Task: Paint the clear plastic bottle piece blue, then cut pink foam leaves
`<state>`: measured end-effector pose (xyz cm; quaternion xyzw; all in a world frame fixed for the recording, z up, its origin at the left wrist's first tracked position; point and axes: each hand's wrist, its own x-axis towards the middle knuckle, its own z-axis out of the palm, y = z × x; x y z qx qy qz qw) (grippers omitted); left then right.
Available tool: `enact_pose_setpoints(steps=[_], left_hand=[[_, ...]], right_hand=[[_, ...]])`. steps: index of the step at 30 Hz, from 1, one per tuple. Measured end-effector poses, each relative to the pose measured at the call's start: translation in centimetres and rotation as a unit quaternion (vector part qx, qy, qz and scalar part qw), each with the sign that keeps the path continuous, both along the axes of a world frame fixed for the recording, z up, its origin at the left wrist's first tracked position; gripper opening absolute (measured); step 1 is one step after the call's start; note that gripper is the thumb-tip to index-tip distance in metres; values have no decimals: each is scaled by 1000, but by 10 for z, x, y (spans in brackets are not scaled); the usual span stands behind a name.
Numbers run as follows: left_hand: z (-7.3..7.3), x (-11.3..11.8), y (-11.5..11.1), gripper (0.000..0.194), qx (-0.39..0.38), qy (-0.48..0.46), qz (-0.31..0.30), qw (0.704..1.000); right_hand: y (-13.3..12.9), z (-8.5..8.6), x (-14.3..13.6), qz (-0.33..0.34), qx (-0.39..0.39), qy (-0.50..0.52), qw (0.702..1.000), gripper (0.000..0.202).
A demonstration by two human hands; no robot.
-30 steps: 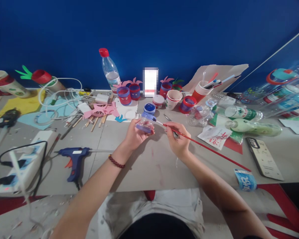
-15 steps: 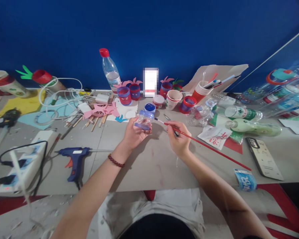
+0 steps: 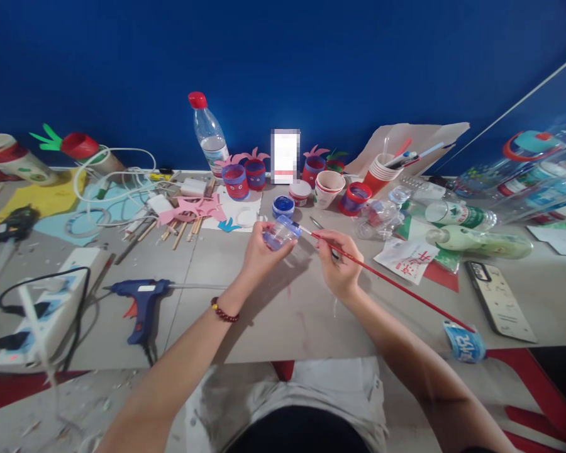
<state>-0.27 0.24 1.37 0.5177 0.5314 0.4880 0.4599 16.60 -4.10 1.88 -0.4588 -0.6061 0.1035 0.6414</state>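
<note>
My left hand [image 3: 264,251] is closed around a small clear plastic cup [image 3: 280,234] with blue paint at its rim, tilted toward the right. In my right hand [image 3: 338,264] is a long red-handled paintbrush [image 3: 382,272], gripped near its ferrule. The brush's tip meets the painted rim of the cup, or lies very close to it. Just behind the cup stands an open jar of blue paint [image 3: 283,206]. A lidded paint jar [image 3: 300,192] and a paper cup [image 3: 329,189] are beyond it.
A blue glue gun [image 3: 141,302] and a white power strip [image 3: 59,302] lie to the left. Painted cups [image 3: 236,182] with paper leaves line the back near a bottle [image 3: 210,135]. Plastic bottles [image 3: 462,214] and a phone [image 3: 500,302] are on the right.
My left hand has turned and tilted the plastic cup, bringing it slightly right and down. The brush tip has come against or close to its rim; my right hand has barely shifted.
</note>
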Motion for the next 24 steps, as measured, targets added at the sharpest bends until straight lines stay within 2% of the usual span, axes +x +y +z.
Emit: enact_pose_setpoints(steps=[3, 6, 11, 15, 19, 24], left_hand=[[1, -1, -2, 57, 25, 50, -12, 998], [4, 0, -2, 54, 24, 49, 2, 999], [9, 3, 0, 47, -34, -71, 17, 997], [11, 3, 2, 41, -98, -139, -6, 985], [13, 2, 2, 40, -154, -227, -53, 960], [13, 0, 2, 37, -205, -312, -81, 924]], right_hand=[[-1, 2, 0, 1, 0, -8, 1000, 13], [-1, 2, 0, 2, -1, -9, 1000, 15], [0, 2, 0, -2, -8, -10, 1000, 14], [0, 2, 0, 7, -3, -2, 1000, 15], [0, 0, 1, 12, 2, 5, 1000, 16], [1, -3, 1, 9, -3, 6, 1000, 14]])
